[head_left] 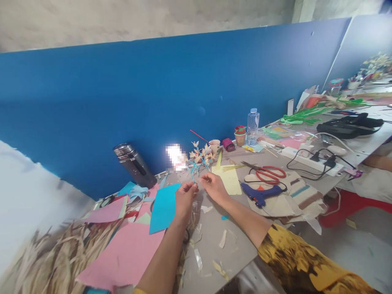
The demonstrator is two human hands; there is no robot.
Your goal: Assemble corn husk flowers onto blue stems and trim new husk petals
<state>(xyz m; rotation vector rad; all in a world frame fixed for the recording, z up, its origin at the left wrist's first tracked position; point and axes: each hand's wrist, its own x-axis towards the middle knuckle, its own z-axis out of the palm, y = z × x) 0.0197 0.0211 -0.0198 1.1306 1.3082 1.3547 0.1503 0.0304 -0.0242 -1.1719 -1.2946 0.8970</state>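
A small craft flower spray [200, 157], with pale tan petals and blue-wrapped stems, stands up just beyond my fingertips. The lower end of its stem runs down to my left hand [186, 199], whose fingers are pinched around it. Close by on the right, my right hand [215, 188] has thumb and fingers pressed together near the stem. Whatever lies in that pinch is too small to tell. Under my left wrist is a sheet of bright blue paper [163, 208]. A pale yellow sheet [231, 179] lies beyond my right hand.
A dark thermos [134, 165] leans left against the blue partition [122, 102]. Pink paper [122, 257] and dried husks [58, 257] cover the left side. To the right are red-handled scissors [269, 174], a blue glue gun [261, 194], a power strip [312, 161] and a water bottle [252, 127].
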